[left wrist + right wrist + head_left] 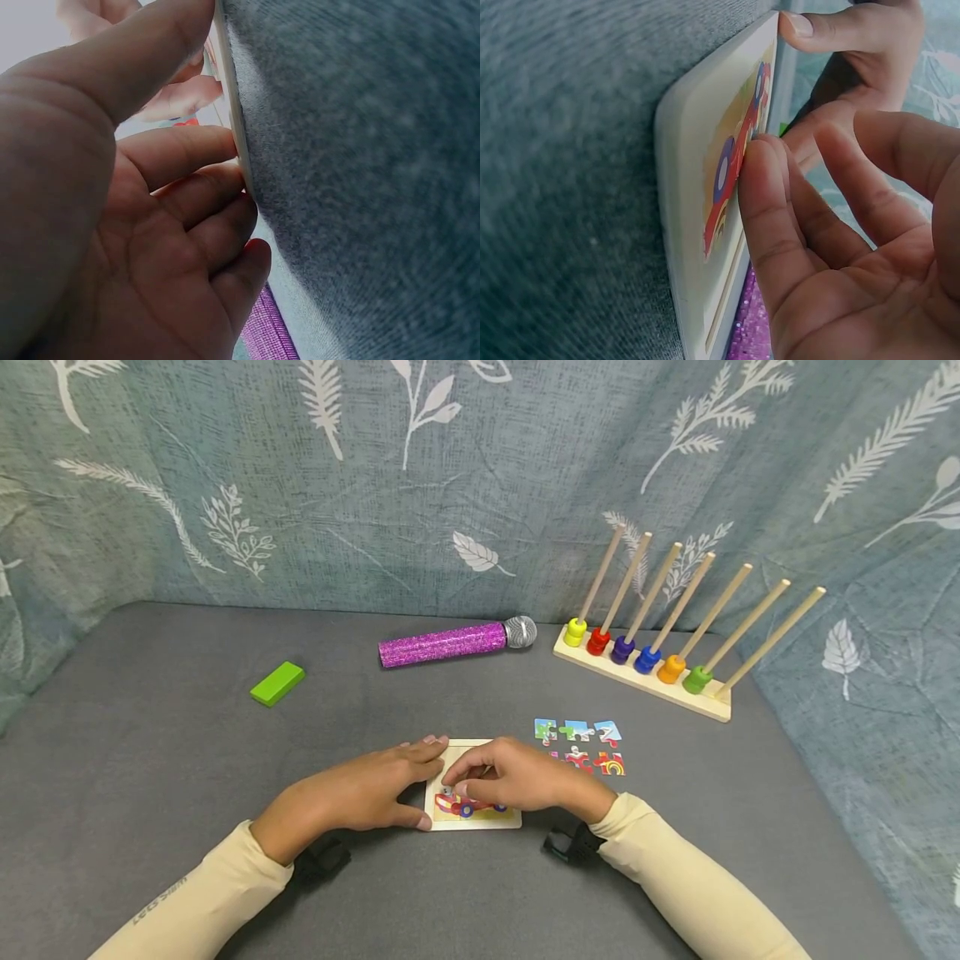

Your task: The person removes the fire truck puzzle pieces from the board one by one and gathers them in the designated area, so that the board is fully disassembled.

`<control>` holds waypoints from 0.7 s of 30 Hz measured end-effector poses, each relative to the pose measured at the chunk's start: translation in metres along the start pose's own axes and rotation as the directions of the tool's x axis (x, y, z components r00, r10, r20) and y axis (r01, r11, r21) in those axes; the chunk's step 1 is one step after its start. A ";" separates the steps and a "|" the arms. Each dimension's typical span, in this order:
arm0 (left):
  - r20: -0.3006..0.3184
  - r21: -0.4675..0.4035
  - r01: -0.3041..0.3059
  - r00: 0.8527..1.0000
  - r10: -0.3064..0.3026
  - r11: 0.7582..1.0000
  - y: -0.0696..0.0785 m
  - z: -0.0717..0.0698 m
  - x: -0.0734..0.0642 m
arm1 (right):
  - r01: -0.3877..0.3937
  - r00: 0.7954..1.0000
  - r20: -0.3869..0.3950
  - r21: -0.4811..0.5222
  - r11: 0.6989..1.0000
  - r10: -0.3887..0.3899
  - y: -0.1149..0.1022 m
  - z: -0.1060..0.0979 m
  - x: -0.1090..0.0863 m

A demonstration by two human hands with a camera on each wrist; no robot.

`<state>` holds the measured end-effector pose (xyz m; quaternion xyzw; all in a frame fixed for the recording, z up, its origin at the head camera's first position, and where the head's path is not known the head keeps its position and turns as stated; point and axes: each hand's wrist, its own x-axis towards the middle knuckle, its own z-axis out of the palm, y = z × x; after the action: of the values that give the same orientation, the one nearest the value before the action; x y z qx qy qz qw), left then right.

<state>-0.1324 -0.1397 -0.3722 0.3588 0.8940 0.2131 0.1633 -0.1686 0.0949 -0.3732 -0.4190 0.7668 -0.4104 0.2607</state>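
The puzzle board [512, 819], a pale wooden frame, lies on the table; its lower part shows a red car picture [735, 157] with blue wheels. My left hand [367, 787] rests along the board's left edge, thumb at the near corner and fingers near the far one. In the left wrist view, the fingertips [225, 142] touch the frame's edge. My right hand [517, 774] reaches over the board from the right. Its thumb and index finger pinch a small puzzle piece [447, 791] at the car's upper left, mostly hidden by the fingers.
Several loose puzzle pieces [577, 731] lie right of the board, one partly behind my right hand. A purple glittery microphone [446, 645] lies behind. A wooden peg stand [637, 677] with coloured rings stands at back right, a green block [277, 683] at left.
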 end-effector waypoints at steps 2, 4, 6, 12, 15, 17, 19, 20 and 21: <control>-0.002 0.002 -0.006 1.000 0.006 1.000 0.000 0.000 0.000 | 0.001 1.000 0.001 0.000 1.000 -0.001 0.000 0.000 0.000; 0.001 -0.001 -0.001 1.000 0.001 1.000 0.000 0.000 0.001 | 0.004 1.000 -0.001 0.004 1.000 -0.004 0.000 0.000 0.000; 0.004 -0.002 0.000 1.000 0.000 1.000 0.001 0.000 0.001 | 0.001 1.000 -0.007 0.008 1.000 -0.001 0.001 0.000 0.001; 0.018 -0.006 0.012 1.000 -0.012 1.000 0.000 -0.001 0.001 | 0.008 0.999 -0.049 0.010 1.000 -0.007 0.002 0.004 0.001; 0.021 -0.005 0.014 1.000 -0.014 1.000 0.000 -0.001 0.001 | 0.014 0.998 -0.064 0.025 1.000 -0.012 0.002 0.006 0.001; 0.020 -0.004 0.014 1.000 -0.014 1.000 0.000 -0.001 0.001 | 0.014 0.998 -0.067 0.033 0.999 -0.012 0.002 0.006 0.001; 0.017 -0.003 0.010 1.000 -0.010 1.000 0.000 -0.001 0.001 | 0.016 0.998 -0.069 0.033 0.999 -0.014 0.001 0.007 0.001; 0.015 -0.003 0.009 1.000 -0.009 1.000 0.000 -0.001 0.000 | 0.020 0.998 -0.068 0.029 0.999 -0.018 0.001 0.007 0.001; 0.015 -0.005 0.010 1.000 -0.010 1.000 0.000 -0.002 0.000 | 0.022 0.998 -0.067 0.027 0.999 -0.020 0.000 0.008 0.002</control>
<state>-0.1332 -0.1402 -0.3709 0.3554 0.8940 0.2116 0.1719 -0.1640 0.0903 -0.3774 -0.4094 0.7648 -0.4376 0.2366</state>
